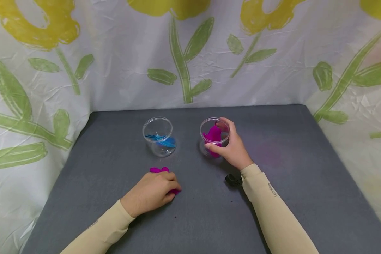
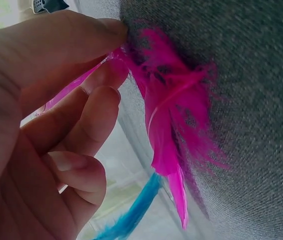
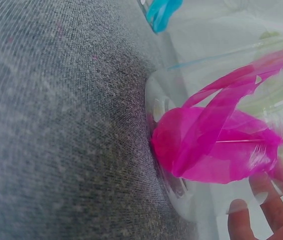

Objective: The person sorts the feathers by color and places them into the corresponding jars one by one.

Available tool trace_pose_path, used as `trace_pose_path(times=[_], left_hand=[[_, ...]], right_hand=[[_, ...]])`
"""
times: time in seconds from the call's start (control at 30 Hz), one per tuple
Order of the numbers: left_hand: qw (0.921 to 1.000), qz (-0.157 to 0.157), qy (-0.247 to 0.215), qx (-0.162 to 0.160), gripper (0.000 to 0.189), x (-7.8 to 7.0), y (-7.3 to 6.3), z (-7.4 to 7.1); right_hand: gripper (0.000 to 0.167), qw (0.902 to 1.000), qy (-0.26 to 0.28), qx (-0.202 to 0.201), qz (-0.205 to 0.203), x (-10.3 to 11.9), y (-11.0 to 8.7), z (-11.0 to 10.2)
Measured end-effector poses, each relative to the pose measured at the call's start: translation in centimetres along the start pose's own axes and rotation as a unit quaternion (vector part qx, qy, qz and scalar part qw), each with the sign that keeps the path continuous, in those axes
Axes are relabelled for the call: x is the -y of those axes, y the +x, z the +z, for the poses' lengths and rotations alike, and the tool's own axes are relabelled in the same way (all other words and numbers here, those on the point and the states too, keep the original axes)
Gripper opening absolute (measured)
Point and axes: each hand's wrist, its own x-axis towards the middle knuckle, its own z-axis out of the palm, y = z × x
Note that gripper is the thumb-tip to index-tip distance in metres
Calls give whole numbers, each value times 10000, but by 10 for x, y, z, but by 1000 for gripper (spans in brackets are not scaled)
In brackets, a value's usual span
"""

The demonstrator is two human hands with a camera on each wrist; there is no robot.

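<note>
My left hand (image 1: 153,192) is low over the table, with thumb and index finger pinching magenta feathers (image 2: 164,115). Some of these feathers (image 1: 158,170) poke out beyond the knuckles in the head view. The other left fingers are curled loosely beside them. Farther right, my right hand (image 1: 236,148) grips a clear plastic cup (image 1: 202,137) from its right side, thumb across the front and fingers behind. Inside that cup stand magenta feathers (image 3: 221,145), their tips near the rim. To its left is a second clear cup (image 1: 160,151) with several blue feathers (image 1: 163,141) inside.
The dark grey table (image 1: 190,225) ends at the back against a white curtain (image 1: 120,63) printed with yellow flowers, which also hangs along both sides. A small black device (image 1: 233,180) sits at my right wrist. Tiny dark specks dot the table.
</note>
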Motion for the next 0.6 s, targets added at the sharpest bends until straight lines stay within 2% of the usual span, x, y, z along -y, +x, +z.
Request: trace_pose_path(times=[0.33,0.6], left_hand=[[9998,52,206,-33,11,1,0,1],[9995,145,191,-208,5,1,1,1]], right_hand=[[103,10000,-82,19,41,3,1,0],[102,9999,-69,20,78,2,-1,-1]])
